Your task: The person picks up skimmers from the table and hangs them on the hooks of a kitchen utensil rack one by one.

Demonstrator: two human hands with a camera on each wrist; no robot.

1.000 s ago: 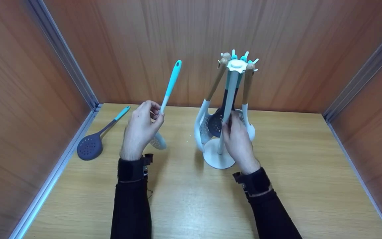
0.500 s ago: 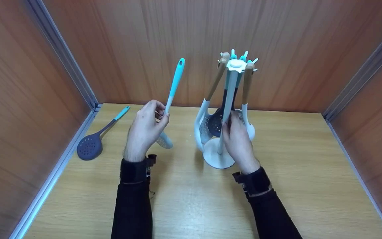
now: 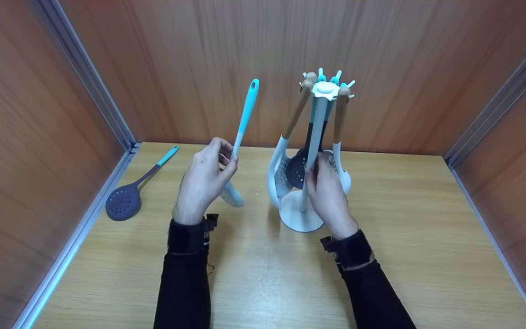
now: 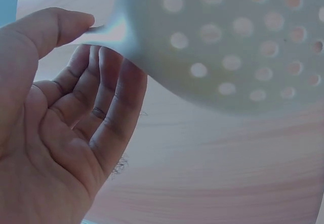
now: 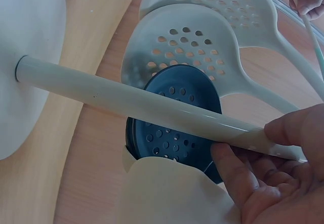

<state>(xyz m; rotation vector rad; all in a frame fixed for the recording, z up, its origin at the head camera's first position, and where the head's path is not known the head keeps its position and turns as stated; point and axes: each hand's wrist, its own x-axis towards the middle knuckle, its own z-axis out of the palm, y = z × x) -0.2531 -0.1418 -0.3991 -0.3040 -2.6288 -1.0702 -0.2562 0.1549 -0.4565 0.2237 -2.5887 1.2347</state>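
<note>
My left hand point(image 3: 203, 176) pinches a pale skimmer with a turquoise handle point(image 3: 248, 107) between thumb and fingers, low on its shaft. The handle points up and the holed head hangs below, partly behind the hand; the left wrist view shows that perforated head point(image 4: 162, 47) close up. On the right, my right hand point(image 3: 331, 194) grips the pole point(image 5: 121, 101) of a white utensil stand point(image 3: 300, 224). Several utensils hang around the pole: white ones with brown handles point(image 3: 341, 114), and dark perforated ones point(image 5: 187, 90) with turquoise handles. My right fingers partly hide them.
Flat on the table point(image 3: 263, 278) at the left lies a dark skimmer point(image 3: 123, 202) with a turquoise handle. Wood-patterned panels point(image 3: 199, 68) with metal edging point(image 3: 94, 77) enclose the table at the back and both sides.
My left hand has moved a little to the right with the pale skimmer, nearer the stand. The handle's top has risen slightly. My right hand and the stand stay practically still.
</note>
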